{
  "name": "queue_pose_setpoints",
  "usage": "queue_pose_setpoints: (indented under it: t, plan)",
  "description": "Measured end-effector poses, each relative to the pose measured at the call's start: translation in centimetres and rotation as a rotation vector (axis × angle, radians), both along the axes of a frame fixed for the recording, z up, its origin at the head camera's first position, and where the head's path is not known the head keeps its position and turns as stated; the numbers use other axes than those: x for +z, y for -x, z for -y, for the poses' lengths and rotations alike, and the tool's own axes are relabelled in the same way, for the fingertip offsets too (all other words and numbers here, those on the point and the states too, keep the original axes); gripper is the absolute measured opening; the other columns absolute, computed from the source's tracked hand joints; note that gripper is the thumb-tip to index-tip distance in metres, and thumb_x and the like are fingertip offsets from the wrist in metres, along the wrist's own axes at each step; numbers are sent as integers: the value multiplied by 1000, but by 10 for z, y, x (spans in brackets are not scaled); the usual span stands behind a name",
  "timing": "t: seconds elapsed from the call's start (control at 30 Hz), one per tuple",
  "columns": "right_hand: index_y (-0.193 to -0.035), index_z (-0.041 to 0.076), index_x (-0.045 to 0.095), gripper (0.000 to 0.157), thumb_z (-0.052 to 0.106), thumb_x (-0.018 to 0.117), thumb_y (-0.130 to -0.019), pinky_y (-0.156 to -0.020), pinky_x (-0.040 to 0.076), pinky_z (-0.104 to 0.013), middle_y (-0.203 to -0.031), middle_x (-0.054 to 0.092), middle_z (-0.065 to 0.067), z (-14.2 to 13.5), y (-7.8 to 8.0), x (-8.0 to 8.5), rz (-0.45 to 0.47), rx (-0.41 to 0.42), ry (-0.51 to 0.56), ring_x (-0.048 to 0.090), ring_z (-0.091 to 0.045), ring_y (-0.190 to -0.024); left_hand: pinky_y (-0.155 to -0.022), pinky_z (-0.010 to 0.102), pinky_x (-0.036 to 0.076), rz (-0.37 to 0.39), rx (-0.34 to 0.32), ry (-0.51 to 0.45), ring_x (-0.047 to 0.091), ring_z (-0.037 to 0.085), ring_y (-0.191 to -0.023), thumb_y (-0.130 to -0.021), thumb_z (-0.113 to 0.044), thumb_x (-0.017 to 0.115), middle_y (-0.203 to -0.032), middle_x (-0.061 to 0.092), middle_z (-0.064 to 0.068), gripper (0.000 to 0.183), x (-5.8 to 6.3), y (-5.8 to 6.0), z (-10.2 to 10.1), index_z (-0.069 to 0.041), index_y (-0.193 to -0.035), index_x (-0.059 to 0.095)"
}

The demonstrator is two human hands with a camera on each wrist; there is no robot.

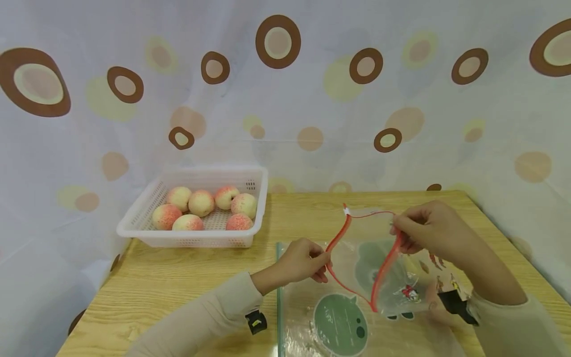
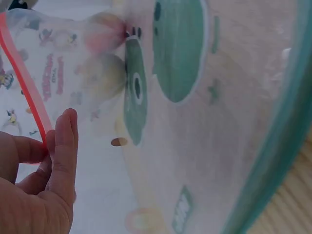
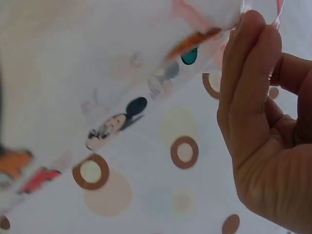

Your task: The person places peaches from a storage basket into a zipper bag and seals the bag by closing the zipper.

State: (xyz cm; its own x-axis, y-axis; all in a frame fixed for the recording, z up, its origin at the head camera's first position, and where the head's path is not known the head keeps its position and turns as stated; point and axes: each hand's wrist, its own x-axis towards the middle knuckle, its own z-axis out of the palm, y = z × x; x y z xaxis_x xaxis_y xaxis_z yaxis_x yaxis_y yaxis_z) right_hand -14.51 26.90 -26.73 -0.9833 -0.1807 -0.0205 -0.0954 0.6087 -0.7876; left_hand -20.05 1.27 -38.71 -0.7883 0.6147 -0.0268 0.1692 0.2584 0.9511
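Both hands hold up a clear zip bag (image 1: pixel 387 267) by its red zip edges, and its mouth gapes between them. My left hand (image 1: pixel 303 260) pinches the near left edge between thumb and fingers. On the right edge, my right hand (image 1: pixel 430 230) pinches the rim with thumb and fingertips. Small cartoon figures are printed on the bag's film. Through the plastic in the left wrist view, two blurred round shapes (image 2: pixel 105 75) coloured like peaches show. Beneath lies a larger clear plastic bag (image 1: pixel 303 302) with green prints and a green edge.
A white plastic basket (image 1: pixel 192 240) with several peaches (image 1: pixel 201 203) stands at the back left of the wooden table (image 1: pixel 187 277). Behind the table hangs a pale cloth (image 1: pixel 312 114) with brown rings. Black straps circle both wrists.
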Motion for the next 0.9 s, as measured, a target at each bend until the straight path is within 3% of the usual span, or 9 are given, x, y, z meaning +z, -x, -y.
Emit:
queue_pose_setpoints:
  t: [0.1, 0.33, 0.47, 0.6, 0.67, 0.77, 0.9]
  plan:
    - [-86, -6, 68, 33, 17, 48, -100, -61, 58, -32, -71, 67, -9, 20, 7, -20, 59, 57, 61, 66, -19, -65, -59, 38, 58, 15, 10, 52, 68, 20, -57, -98, -10, 52, -65, 66, 14, 31, -14, 2, 9, 2, -75, 69]
    - [-87, -7, 67, 32, 15, 48, -100, -61, 58, -33, -71, 67, -9, 53, 19, -75, 166, 110, 223, 68, -20, -64, -49, 19, 48, -106, 42, 226, 61, 9, -51, -97, -13, 54, -59, 67, 7, 36, -38, 9, 20, 0, -68, 71]
    - [-88, -8, 66, 32, 14, 48, -101, -62, 58, -33, -69, 66, -9, 62, 21, -92, 204, 127, 285, 67, -18, -63, -49, 19, 47, -63, 49, 241, 63, 11, -51, -96, -14, 56, -58, 67, 7, 35, -45, 12, 23, -1, -67, 70]
    - [-87, -8, 66, 33, 15, 47, -101, -62, 58, -32, -69, 66, -8, 63, 22, -98, 222, 130, 306, 67, -16, -63, -50, 23, 51, -11, 48, 230, 66, 16, -53, -96, -14, 58, -60, 67, 8, 32, -45, 12, 26, -1, -70, 70]
    - [-87, -9, 66, 33, 15, 47, -101, -61, 58, -31, -69, 66, -9, 62, 22, -99, 229, 125, 312, 67, -16, -63, -52, 23, 52, -22, 45, 245, 66, 15, -56, -95, -15, 58, -62, 68, 7, 28, -42, 11, 29, -1, -74, 72]
    - [-88, -9, 66, 34, 16, 48, -101, -61, 58, -30, -69, 66, -9, 62, 23, -98, 236, 122, 324, 67, -15, -63, -54, 23, 52, -79, 34, 269, 67, 14, -61, -94, -16, 59, -70, 70, 5, 23, -35, 11, 35, 0, -85, 73]
    - [-88, -9, 66, 34, 17, 49, -101, -62, 58, -29, -69, 67, -8, 63, 23, -98, 249, 119, 337, 67, -14, -63, -59, 22, 52, -220, 18, 303, 67, 12, -71, -94, -18, 60, -84, 71, 3, 20, -24, 11, 46, -2, -99, 71]
